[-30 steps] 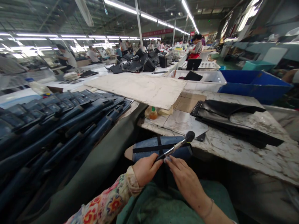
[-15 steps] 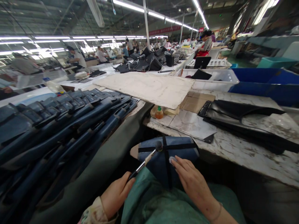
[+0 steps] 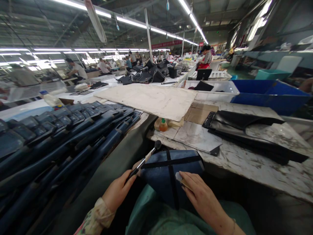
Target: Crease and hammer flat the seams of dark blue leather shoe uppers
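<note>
Lying in overlapping rows on the left, dark blue pieces [image 3: 66,138] fill the near table. To their right, the left hand [image 3: 118,191] has its fingers curled around the dark grip of a tool [image 3: 140,164], whose round black head points far and right. Just right of the tool, a blue panel [image 3: 184,164] crossed by black strips sits near, short of the table edge. An orange bottle [image 3: 163,126] with a green top stands farther off. Over the panel's right part, the right hand [image 3: 202,199], fingers pressed together, pinches a small pale piece [image 3: 179,177] against the thumb. Black pieces [image 3: 228,125] lie on the right table, a blue bin [image 3: 266,94] beyond.
</note>
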`<control>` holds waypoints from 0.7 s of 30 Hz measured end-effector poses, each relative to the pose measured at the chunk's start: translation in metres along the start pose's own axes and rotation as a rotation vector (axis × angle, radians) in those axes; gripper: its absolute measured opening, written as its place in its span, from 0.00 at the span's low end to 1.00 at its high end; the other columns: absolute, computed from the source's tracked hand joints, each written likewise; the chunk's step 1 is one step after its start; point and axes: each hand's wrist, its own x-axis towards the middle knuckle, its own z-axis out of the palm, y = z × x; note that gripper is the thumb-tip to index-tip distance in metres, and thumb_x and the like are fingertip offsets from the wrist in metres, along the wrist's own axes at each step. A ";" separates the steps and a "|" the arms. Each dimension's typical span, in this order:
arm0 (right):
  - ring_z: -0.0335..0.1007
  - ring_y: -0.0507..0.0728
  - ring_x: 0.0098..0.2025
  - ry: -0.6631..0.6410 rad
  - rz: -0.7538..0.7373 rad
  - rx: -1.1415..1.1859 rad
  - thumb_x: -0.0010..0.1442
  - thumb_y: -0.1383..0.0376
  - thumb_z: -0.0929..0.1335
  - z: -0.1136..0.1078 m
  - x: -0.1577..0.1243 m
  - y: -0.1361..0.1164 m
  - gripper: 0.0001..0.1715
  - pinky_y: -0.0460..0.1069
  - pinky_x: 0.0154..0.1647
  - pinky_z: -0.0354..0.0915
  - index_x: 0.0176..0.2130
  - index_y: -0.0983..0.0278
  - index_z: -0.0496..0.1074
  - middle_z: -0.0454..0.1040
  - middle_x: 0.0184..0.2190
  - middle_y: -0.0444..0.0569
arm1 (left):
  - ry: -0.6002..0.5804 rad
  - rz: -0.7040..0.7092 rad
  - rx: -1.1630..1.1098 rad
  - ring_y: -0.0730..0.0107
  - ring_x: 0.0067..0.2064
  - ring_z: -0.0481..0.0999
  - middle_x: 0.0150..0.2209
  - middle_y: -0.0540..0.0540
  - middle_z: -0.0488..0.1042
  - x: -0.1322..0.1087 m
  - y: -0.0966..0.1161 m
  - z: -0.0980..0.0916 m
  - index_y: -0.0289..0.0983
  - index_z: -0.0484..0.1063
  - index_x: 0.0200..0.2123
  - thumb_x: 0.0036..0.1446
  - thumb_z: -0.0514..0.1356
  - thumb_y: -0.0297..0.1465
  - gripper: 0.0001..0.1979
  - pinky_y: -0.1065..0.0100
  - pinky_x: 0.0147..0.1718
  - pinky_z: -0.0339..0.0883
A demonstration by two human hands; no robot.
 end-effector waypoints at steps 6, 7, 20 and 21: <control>0.70 0.57 0.45 0.077 0.181 0.026 0.60 0.67 0.59 -0.011 -0.001 0.029 0.22 0.51 0.45 0.69 0.54 0.61 0.62 0.71 0.43 0.52 | 0.155 0.163 0.173 0.61 0.41 0.75 0.40 0.38 0.74 0.122 0.073 -0.016 0.31 0.66 0.48 0.58 0.51 0.34 0.17 0.66 0.41 0.65; 0.70 0.57 0.44 0.092 0.207 0.031 0.61 0.66 0.59 -0.014 0.000 0.034 0.20 0.50 0.44 0.69 0.53 0.61 0.63 0.71 0.43 0.51 | 0.171 0.197 0.168 0.62 0.43 0.73 0.42 0.37 0.73 0.142 0.084 -0.017 0.30 0.65 0.49 0.58 0.50 0.32 0.18 0.66 0.44 0.63; 0.67 0.62 0.50 0.114 0.427 0.242 0.59 0.55 0.61 -0.021 0.020 0.084 0.25 0.58 0.52 0.63 0.51 0.66 0.68 0.71 0.48 0.55 | 0.151 0.209 -0.036 0.67 0.35 0.74 0.31 0.47 0.76 0.198 0.063 -0.009 0.29 0.69 0.41 0.48 0.58 0.29 0.16 0.74 0.36 0.64; 0.66 0.62 0.51 0.116 0.433 0.279 0.59 0.55 0.62 -0.020 0.022 0.085 0.25 0.59 0.53 0.61 0.51 0.66 0.67 0.71 0.49 0.55 | 0.148 0.177 -0.056 0.67 0.32 0.74 0.28 0.48 0.75 0.192 0.051 -0.015 0.30 0.70 0.41 0.47 0.59 0.31 0.17 0.73 0.33 0.65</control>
